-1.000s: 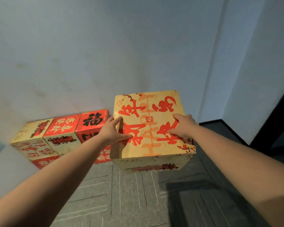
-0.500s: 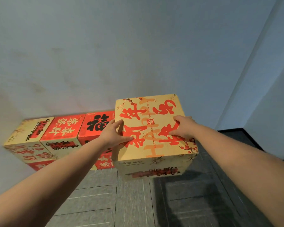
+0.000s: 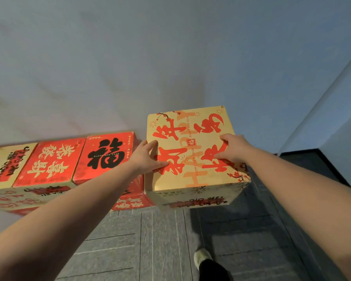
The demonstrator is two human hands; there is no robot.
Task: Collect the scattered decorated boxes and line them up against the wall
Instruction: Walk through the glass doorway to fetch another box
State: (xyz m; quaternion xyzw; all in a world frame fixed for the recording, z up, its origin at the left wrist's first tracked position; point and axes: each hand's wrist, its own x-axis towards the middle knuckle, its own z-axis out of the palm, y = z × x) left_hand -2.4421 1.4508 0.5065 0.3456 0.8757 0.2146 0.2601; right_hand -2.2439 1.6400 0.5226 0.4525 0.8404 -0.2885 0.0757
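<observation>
Hands on the gold box (image 3: 193, 151), one at each side of its top face. Left hand (image 3: 145, 158) at the left edge, thumb flat across the red lettering on top, fingers reaching round the side out of sight. Right hand (image 3: 232, 149) pressed on the right half of the top, fingers bent over the lettering; how far curled, hard to tell. Box gripped between both, slightly tilted, at the right end of a row; whether touching the floor, impossible to say from this angle.

Just left of it, the red box with black character (image 3: 107, 155), its right side close against the held box. Next along, the red box with gold characters (image 3: 49, 162), then the gold box at far left (image 3: 6, 165), all three side by side and backed against the pale wall (image 3: 130, 63).

Below, grey carpet floor (image 3: 150, 240) in tiles. Near the bottom edge, a light shoe (image 3: 203, 257) with a dark trouser leg. At right, a dark skirting line (image 3: 300, 152) at a corner of the wall.
</observation>
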